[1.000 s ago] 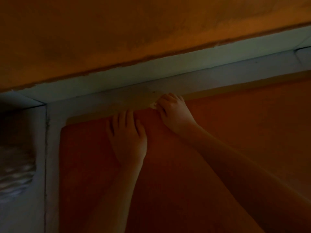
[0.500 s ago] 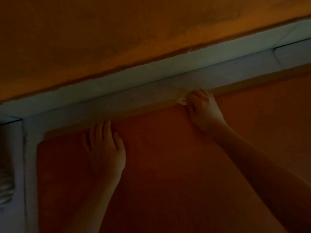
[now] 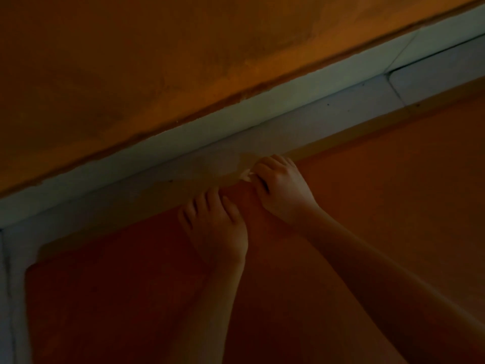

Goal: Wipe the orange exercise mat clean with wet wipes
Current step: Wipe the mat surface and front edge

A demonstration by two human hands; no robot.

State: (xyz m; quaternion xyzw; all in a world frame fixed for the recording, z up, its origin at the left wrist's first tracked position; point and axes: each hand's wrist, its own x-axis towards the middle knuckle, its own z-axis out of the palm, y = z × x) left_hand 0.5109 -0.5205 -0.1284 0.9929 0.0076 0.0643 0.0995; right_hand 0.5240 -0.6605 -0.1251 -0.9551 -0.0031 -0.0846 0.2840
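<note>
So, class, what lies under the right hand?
A white wipe, only a corner showing, at the edge of the orange mat. The right hand covers the rest.

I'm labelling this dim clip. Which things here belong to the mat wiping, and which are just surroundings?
In the job:
- orange mat
- wet wipe, bunched in the right hand at the mat's far edge
- left hand, flat on the mat

Just there:
- pale floor tiles
- skirting strip
- orange wall
</note>
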